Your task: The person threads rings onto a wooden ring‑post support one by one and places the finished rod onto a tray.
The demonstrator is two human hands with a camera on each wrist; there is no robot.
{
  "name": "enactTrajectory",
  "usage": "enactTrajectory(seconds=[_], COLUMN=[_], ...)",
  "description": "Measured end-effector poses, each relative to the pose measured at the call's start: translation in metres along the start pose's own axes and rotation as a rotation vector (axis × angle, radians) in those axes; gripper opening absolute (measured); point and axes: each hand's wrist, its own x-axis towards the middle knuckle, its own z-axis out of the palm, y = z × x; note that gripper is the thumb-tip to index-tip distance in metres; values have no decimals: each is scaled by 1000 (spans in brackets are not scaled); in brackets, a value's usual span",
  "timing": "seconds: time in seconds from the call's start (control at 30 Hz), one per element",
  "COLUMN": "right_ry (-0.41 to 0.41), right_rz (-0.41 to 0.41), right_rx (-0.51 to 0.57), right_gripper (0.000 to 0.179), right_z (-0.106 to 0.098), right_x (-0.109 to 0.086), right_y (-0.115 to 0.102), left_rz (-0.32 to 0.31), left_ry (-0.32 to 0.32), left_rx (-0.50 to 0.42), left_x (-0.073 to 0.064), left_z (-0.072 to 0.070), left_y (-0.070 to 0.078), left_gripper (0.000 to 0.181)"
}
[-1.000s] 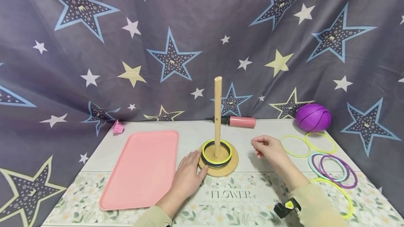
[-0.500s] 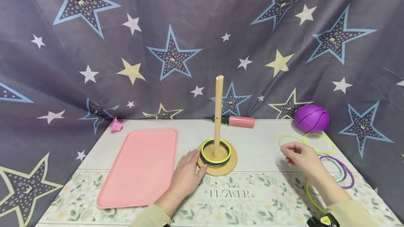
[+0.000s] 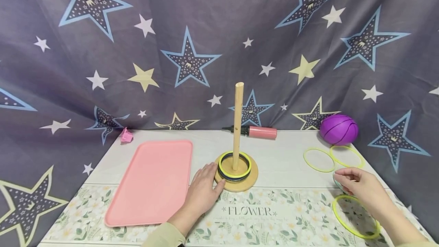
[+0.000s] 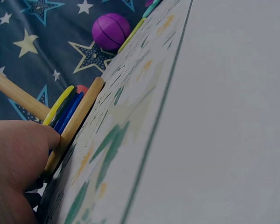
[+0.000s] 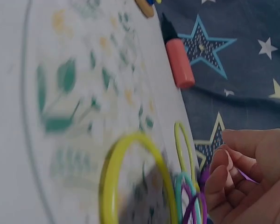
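Note:
My left hand (image 3: 204, 190) rests with fairly straight fingers against the left edge of a wooden ring-toss stand (image 3: 237, 125), its thumb at the front of the round base. Around the peg's foot lie a yellow ring (image 4: 60, 103), a dark one and a blue ring (image 4: 71, 112). On the right, my right hand (image 3: 365, 188) hovers with loosely curled fingers and nothing seen between them. It hides most of a teal ring (image 5: 178, 196) and purple rings (image 5: 204, 203) in the head view. A yellow ring (image 3: 358, 235) lies just below that hand.
Two thin yellow-green rings (image 3: 304, 157) lie near a purple ball (image 3: 338, 129) at the back right. A red hand pump (image 3: 262, 132) lies behind the stand. To the left are a pink tray (image 3: 151, 186) and a small pink object (image 3: 126, 135). A star-patterned curtain (image 3: 188, 3) hangs behind.
My right hand has moved right and nearer, from beside the stand to over the teal and purple rings. The left hand has stayed at the base.

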Motion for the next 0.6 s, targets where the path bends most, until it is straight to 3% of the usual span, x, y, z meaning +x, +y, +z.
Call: enactTrajectory(seconds=[0.17, 0.37, 0.6], right_ry=[6, 27, -20], right_rz=[42, 133, 200], right_rx=[-101, -88, -88], right_gripper=[61, 59, 69], right_z=[-18, -28, -32], right_x=[-5, -12, -25], right_y=[19, 42, 65], left_rz=[-1, 1, 10], left_ry=[-3, 2, 7], left_rx=[10, 10, 15], left_x=[1, 1, 1], left_z=[2, 1, 2], left_y=[-1, -1, -1], left_gripper=[69, 70, 70])
